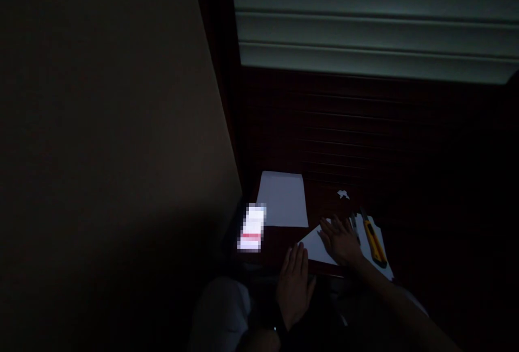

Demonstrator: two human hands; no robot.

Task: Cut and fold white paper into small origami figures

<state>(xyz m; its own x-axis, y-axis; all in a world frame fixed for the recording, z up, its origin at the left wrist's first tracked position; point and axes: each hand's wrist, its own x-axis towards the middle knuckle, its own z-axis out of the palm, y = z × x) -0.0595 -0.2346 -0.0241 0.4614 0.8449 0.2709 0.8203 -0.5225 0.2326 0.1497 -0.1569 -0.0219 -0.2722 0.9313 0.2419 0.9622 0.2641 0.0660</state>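
A white sheet of paper [317, 246], its visible part tapering to a point on the left, lies at the dark table's near edge. My right hand [340, 241] rests on it, fingers stretched out and palm down. At the paper's left tip is my left hand [294, 281], fingers straight and flat, touching or very near the paper. Just right of my right hand, a yellow and black utility knife [374, 245] lies on a stack of white paper [387, 238]. Beside the knife is a slim dark pen-like thing [355, 227], partly hidden by my hand.
Another white sheet [284, 200] lies at the table's far left. A lit phone [251, 228], its screen blurred, overlaps that sheet's corner. Small white paper scraps [343, 194] lie farther back. A wall [162, 125] rises on the left, with a slatted shutter [365, 33] behind. The room is dim.
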